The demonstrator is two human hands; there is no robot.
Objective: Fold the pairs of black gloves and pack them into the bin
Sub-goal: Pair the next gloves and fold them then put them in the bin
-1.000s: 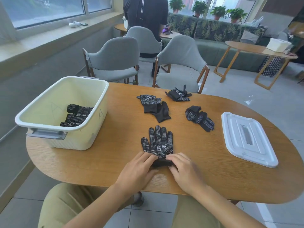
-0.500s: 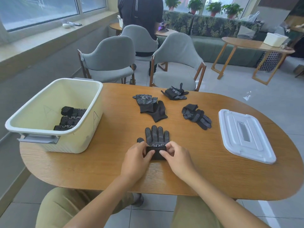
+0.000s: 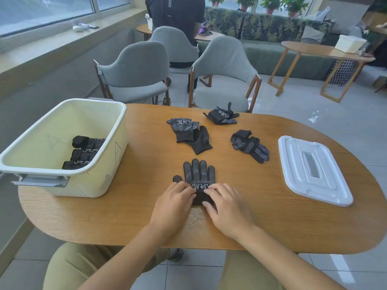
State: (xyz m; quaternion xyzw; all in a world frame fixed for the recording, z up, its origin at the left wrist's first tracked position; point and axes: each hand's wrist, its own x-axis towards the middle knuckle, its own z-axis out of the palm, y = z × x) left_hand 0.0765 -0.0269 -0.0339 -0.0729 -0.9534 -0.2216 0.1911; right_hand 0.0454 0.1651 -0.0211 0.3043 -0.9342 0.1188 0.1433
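I'm looking at a bright lounge with grey chairs (image 3: 136,70) past a rounded wooden desk (image 3: 272,222). At about 6 o'clock on the desk, a stacked pair of black dotted gloves (image 3: 199,172) lies flat with its fingers pointing to 12. My left hand (image 3: 174,203) and right hand (image 3: 227,206) sit side by side on the cuff end, fingers curled over a rolled black fold between them; both grip it. At 9 o'clock stands the cream bin (image 3: 109,181), with folded gloves (image 3: 85,152) stacked against its near right wall. Three loose pairs lie beyond my hands: one pair (image 3: 189,133) at 12 o'clock, a crumpled pair (image 3: 222,117) further back near the desk's far edge, and another pair (image 3: 250,145) towards 1 o'clock. The white lid (image 3: 314,170) rests flat at 3 o'clock, well apart from the bin.
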